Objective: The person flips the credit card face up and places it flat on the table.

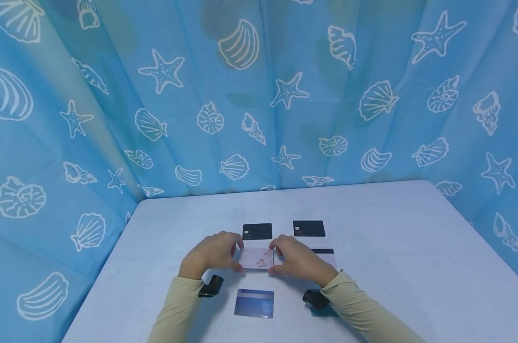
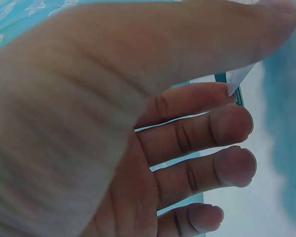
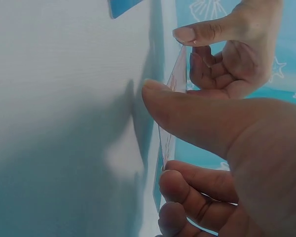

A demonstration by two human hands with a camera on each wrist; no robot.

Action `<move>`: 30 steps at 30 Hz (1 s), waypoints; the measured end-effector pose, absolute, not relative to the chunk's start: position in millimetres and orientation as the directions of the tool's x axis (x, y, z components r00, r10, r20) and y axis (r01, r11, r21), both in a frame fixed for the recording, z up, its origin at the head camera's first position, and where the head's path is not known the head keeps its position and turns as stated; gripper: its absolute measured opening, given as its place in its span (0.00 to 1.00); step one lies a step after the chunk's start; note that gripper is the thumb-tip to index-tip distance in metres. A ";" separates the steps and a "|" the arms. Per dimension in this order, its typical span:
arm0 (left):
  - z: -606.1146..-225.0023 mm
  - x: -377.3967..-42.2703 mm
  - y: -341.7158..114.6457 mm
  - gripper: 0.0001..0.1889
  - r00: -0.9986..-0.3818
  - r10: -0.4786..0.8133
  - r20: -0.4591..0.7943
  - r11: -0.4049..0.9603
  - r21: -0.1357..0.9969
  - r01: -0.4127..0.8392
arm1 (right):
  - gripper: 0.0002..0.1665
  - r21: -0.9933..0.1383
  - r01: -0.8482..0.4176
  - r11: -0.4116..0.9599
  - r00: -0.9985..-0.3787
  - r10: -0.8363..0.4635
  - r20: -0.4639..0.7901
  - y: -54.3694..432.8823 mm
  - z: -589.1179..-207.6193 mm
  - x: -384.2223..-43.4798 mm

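Currently, the blue card (image 1: 254, 305) lies nearest you, at six o'clock from the pink card (image 1: 256, 257); a teal card (image 1: 323, 312), partly hidden, lies at four. Your left hand (image 1: 218, 252) pinches the pink card's left end, your right hand (image 1: 301, 260) its right end. At three o'clock lies a striped card (image 1: 327, 258); farther, one black card (image 1: 257, 231) at twelve and a second black card (image 1: 309, 228) at two. Judged by layout, five cards are placed; the pink one is not yet released. Its contact with the table (image 1: 370, 214) cannot be confirmed.
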State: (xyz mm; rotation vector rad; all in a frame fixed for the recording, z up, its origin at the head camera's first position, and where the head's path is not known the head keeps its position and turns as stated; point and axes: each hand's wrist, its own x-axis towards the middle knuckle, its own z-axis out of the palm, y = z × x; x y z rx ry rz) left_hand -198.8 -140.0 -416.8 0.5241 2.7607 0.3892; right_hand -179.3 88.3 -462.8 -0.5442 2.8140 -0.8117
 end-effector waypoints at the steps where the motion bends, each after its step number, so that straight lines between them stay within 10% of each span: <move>1: -417.5 -199.1 -139.7 0.29 -0.887 0.392 -0.244 0.897 0.315 0.310 | 0.34 -0.539 -0.300 0.787 -0.920 -0.387 -0.053 88.1 -463.6 -179.1; 30: -430.5 -202.5 -134.8 0.29 -0.889 0.356 -0.289 0.923 0.255 0.287 | 0.33 -0.568 -0.273 0.776 -0.927 -0.370 -0.059 84.8 -466.1 -175.1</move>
